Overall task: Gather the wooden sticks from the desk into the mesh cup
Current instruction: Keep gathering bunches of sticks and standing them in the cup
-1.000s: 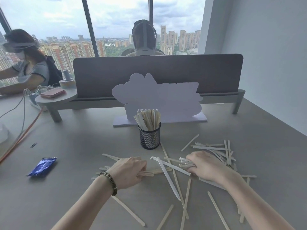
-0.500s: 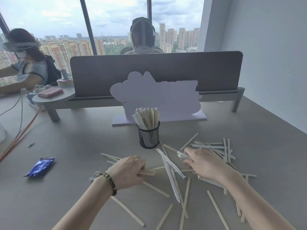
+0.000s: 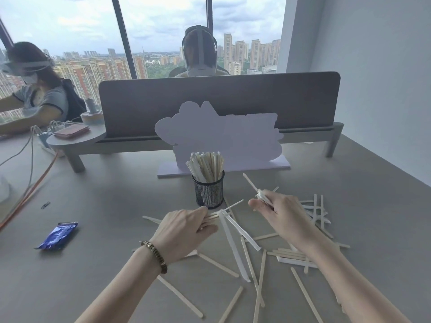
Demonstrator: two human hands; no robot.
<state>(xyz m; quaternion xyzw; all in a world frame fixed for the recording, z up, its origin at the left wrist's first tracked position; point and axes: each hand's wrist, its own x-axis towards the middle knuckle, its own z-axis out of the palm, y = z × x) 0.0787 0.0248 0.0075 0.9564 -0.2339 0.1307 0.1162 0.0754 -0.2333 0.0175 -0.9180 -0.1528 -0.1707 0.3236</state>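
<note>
My grey desk (image 3: 349, 206) runs back to a dark divider panel (image 3: 233, 101) on a low shelf (image 3: 335, 132), with a pale lilac cut-out sign (image 3: 221, 136) standing before it. Beyond, tall windows (image 3: 163, 31) show daylight, cloudy sky and apartment towers. A plain white wall (image 3: 373, 66) closes my right side. 2 people sit at neighbouring desks.

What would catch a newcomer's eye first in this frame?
Probably the black mesh cup at mid-desk, packed with upright wooden sticks. Next, the loose sticks scattered across the grey desk in front of it, where the left hand grips a few and the right hand holds one raised. A blue packet lies far left.
</note>
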